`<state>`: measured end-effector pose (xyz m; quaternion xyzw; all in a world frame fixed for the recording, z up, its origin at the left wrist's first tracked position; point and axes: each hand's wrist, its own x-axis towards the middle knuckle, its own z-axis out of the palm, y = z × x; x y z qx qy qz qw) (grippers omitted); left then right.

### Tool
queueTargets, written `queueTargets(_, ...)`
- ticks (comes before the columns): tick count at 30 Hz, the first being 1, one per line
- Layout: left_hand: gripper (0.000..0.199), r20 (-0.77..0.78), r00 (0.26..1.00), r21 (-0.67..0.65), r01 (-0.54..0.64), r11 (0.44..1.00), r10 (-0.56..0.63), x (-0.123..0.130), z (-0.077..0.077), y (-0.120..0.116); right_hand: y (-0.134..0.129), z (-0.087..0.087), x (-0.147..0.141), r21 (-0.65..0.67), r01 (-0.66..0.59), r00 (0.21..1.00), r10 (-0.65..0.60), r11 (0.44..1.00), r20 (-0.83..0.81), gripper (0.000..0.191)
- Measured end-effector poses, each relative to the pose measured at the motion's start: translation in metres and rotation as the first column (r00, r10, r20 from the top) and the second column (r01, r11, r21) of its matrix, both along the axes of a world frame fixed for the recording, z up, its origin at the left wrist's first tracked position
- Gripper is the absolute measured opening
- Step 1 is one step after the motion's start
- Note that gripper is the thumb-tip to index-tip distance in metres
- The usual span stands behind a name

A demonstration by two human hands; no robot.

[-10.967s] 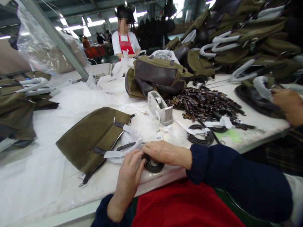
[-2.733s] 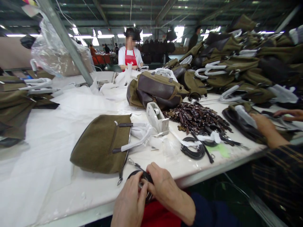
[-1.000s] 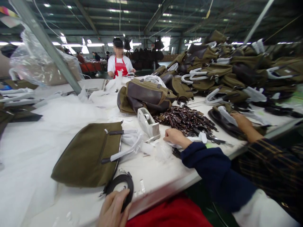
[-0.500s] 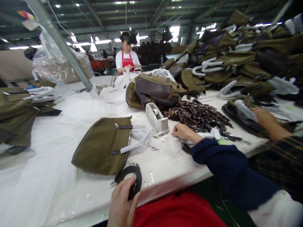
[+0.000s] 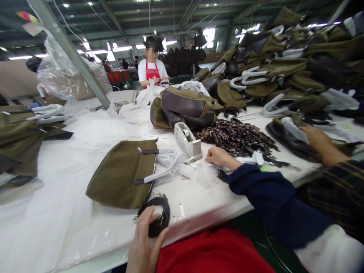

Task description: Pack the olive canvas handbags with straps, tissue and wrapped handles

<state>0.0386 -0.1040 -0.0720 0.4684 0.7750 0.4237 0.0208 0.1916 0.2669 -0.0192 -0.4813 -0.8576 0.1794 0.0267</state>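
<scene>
A coiled black bag strap (image 5: 163,207) with metal clips lies near the table's front edge. The thumb and curled fingers of my left hand (image 5: 145,237) close about its near side. Just beyond lies an olive cloth bag (image 5: 119,174), its handles (image 5: 163,172) wrapped in white. My right hand (image 5: 220,157), in a dark blue sleeve, rests with fingers pressed together beside crumpled clear plastic (image 5: 206,173). What its fingertips hold, if anything, is hidden. A white tape dispenser (image 5: 187,142) stands just left of it, and a heap of small dark brown pieces (image 5: 239,136) lies behind.
A co-worker's hand (image 5: 321,142) touches a bag at the right. Olive and brown bags (image 5: 186,102) lie behind the dispenser, with a tall pile (image 5: 284,72) at the back right. White sheets (image 5: 82,132) cover the left, near a slanting metal post (image 5: 71,53).
The fingers of my left hand have drawn back slightly and curled more at the strap coil. My right hand is almost unmoved. The view has shifted a little.
</scene>
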Motion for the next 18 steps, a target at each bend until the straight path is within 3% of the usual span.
queueTargets(3,0.047,-0.039,0.999,-0.035,0.033,0.999,-0.034,-0.002,0.002,0.0,-0.001,0.002,0.007,0.037,0.038,0.994,-0.034,0.999,-0.102,0.006)
queueTargets(7,0.038,-0.108,0.99,-0.069,0.079,0.994,-0.086,-0.005,0.003,0.0,-0.018,0.022,0.023,0.074,0.077,0.955,-0.052,0.994,-0.292,0.011)
queueTargets(9,0.038,-0.116,0.988,-0.078,0.092,0.993,-0.1,-0.006,0.004,0.0,-0.038,0.036,0.03,-0.037,0.022,0.858,-0.038,0.999,-0.512,0.016)
queueTargets(11,0.036,-0.114,0.987,-0.088,0.101,0.991,-0.111,-0.008,0.006,0.0,-0.068,0.045,0.034,-0.244,-0.136,0.687,-0.086,0.96,-0.722,0.022)
queueTargets(13,0.035,-0.098,0.987,-0.094,0.115,0.989,-0.124,-0.009,0.008,0.002,-0.103,0.047,0.034,-0.469,-0.292,0.604,-0.219,0.834,-0.766,0.025)
queueTargets(15,0.036,-0.07,0.989,-0.096,0.127,0.987,-0.134,-0.012,0.013,0.004,-0.138,0.039,0.03,-0.668,-0.4,0.61,-0.361,0.628,-0.705,0.03)
queueTargets(16,0.036,-0.043,0.99,-0.095,0.127,0.987,-0.132,-0.013,0.017,0.005,-0.154,0.033,0.027,-0.72,-0.429,0.608,-0.415,0.546,-0.677,0.033)
queueTargets(18,0.037,0.055,0.992,-0.096,0.116,0.989,-0.111,-0.017,0.027,0.009,-0.18,0.018,0.022,-0.776,-0.455,0.625,-0.465,0.436,-0.628,0.037)
